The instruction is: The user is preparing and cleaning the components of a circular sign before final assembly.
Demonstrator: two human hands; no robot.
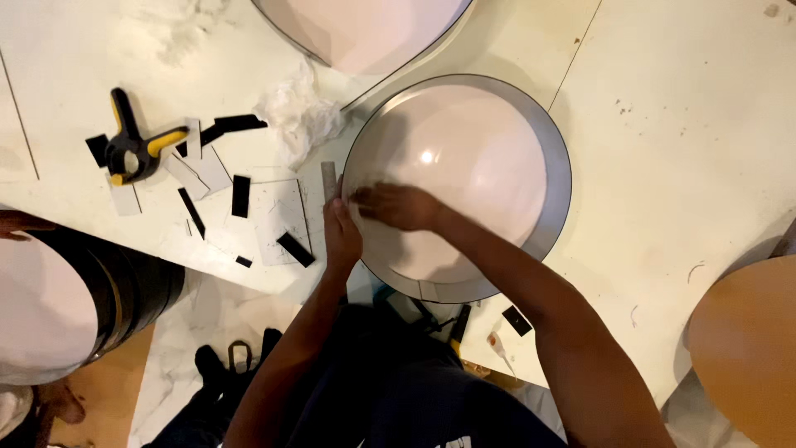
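Note:
A glossy white dome (464, 158) with a flat grey metal rim (558, 149) rests on the white worktable (680, 149). My left hand (341, 235) presses against the dome's left rim from outside, thumb up. My right hand (396, 205) lies on the dome's left side with its fingers pinched together at the rim, right beside my left hand. What the fingertips pinch is too small to make out.
A black and yellow spring clamp (133, 145), black strips (240, 196) and white backing pieces lie left of the dome, with crumpled white paper (297, 112). A second dome (365, 29) lies behind. A stack of rimmed domes (58, 303) is at left, a tan disc (746, 348) at right.

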